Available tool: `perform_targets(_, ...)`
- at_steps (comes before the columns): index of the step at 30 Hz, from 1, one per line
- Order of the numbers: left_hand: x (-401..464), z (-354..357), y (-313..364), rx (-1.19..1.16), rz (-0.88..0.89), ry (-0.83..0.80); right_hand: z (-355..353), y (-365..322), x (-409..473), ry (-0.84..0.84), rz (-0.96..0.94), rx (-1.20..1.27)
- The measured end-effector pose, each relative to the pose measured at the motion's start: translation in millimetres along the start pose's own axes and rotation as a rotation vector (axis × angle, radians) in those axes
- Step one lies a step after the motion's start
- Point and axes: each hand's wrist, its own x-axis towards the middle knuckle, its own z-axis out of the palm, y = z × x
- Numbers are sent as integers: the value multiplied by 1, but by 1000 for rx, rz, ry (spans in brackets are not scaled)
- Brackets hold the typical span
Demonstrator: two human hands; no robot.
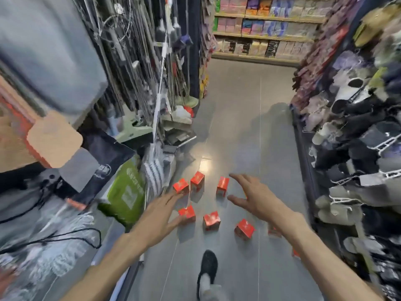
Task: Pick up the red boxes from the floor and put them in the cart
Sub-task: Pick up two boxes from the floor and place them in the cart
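Observation:
Several small red boxes lie scattered on the grey aisle floor: one at the far left (181, 186), one beside it (197, 179), one further right (223, 185), and a nearer row with one by my left fingers (187, 212), one in the middle (211, 220) and one at the right (245, 228). Two more are partly hidden under my right forearm. My left hand (161, 216) is stretched out open above the left boxes. Over the right side of the group, my right hand (252, 196) hovers open with spread fingers. No cart is clearly visible; the left side is blurred.
Hanging mops and poles (152, 61) and bags, including a green package (128, 192), crowd the left side. Racks of slippers (358, 137) line the right. Shelves of packaged goods (267, 29) close the aisle's far end. My black shoe (208, 266) stands on the floor below the boxes.

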Motion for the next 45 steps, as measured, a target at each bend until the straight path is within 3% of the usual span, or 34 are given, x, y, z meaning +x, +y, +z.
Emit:
perform_targets(8, 140, 93, -100, -63, -145, -92, 73, 89, 178, -150, -1, 38)
perform_targets(15, 233, 227, -194, -46, -211, -190, 209, 162, 271, -257, 15, 90)
perform_targets(24, 303, 482, -304, -1, -250, -380, 437, 254, 321, -315, 42, 226)
perform_targets(30, 329, 603, -356, 98, -275, -446, 534, 302, 306, -316, 58, 252)
perform_targets(35, 335, 634, -367, 159, -273, -419, 568, 316, 297, -339, 54, 247)
perform_targets(45, 314, 577, -350, 129, -179, -314, 547, 313, 320, -391, 39, 123)
